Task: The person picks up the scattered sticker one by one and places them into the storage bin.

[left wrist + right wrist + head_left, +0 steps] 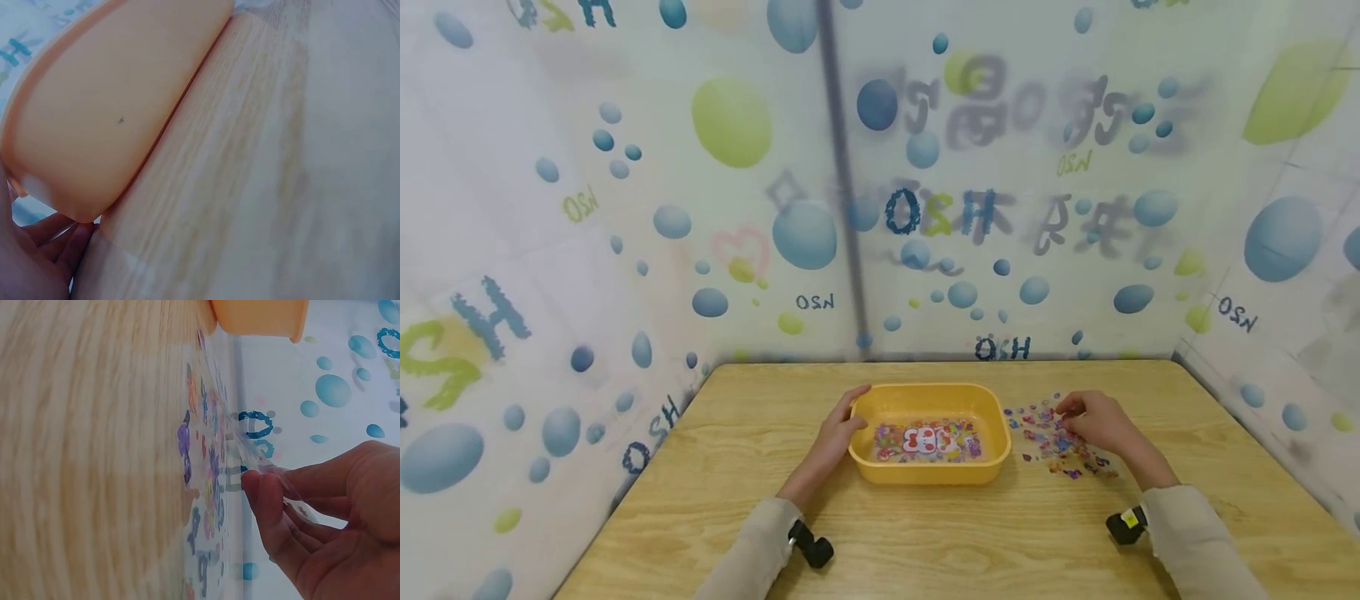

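A yellow plastic basin (931, 475) stands on the table, with colourful stickers (925, 440) lying in it, among them a white bunny-like figure. My left hand (837, 429) grips the basin's left end, thumb over the rim; in the left wrist view its fingers are at the basin's lower corner. To the right of the basin is a clear sheet of small colourful stickers (1037, 425). My right hand (1097, 421) pinches an edge of this sticker sheet (209, 456). In the right wrist view the pinched edge is raised off the table, between thumb and fingers.
The wooden table (760, 450) reaches back to a printed curtain (1045, 250) with blue and green bubbles, which also hangs at both sides. A black wrist camera (811, 546) sits at my left cuff and another black camera (1126, 527) at my right.
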Motion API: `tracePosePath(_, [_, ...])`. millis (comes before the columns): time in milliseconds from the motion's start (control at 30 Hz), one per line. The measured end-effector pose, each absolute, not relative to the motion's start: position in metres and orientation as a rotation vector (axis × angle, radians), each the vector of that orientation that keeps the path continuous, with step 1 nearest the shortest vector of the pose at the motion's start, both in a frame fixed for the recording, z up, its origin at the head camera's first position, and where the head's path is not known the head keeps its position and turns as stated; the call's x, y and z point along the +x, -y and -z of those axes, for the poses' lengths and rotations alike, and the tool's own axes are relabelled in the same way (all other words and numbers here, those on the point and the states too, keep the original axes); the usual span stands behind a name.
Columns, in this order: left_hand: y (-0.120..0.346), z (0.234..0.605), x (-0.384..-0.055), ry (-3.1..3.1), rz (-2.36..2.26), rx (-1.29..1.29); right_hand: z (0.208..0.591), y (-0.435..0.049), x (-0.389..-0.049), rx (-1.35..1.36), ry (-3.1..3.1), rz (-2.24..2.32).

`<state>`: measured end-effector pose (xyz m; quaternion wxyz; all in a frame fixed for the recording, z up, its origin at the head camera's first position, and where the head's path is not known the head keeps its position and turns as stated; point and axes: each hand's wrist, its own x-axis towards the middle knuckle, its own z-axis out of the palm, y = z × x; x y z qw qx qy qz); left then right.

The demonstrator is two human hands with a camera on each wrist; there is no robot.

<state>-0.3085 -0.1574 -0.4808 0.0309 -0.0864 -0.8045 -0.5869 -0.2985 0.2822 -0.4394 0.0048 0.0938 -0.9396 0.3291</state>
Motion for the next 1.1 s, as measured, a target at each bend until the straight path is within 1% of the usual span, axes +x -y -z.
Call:
tracePosePath(533, [0.1575, 0.48, -0.3072, 2.494, 1.804, -0.252, 0.4358, -0.2831, -0.298, 0.268, 2.961, -1.011])
tracePosePath(1100, [0.1571, 0.4784, -0.3061, 2.489, 1.816, -0.257, 0.4427, -0.2833, -0.3013, 0.369, 2.948, -1.016])
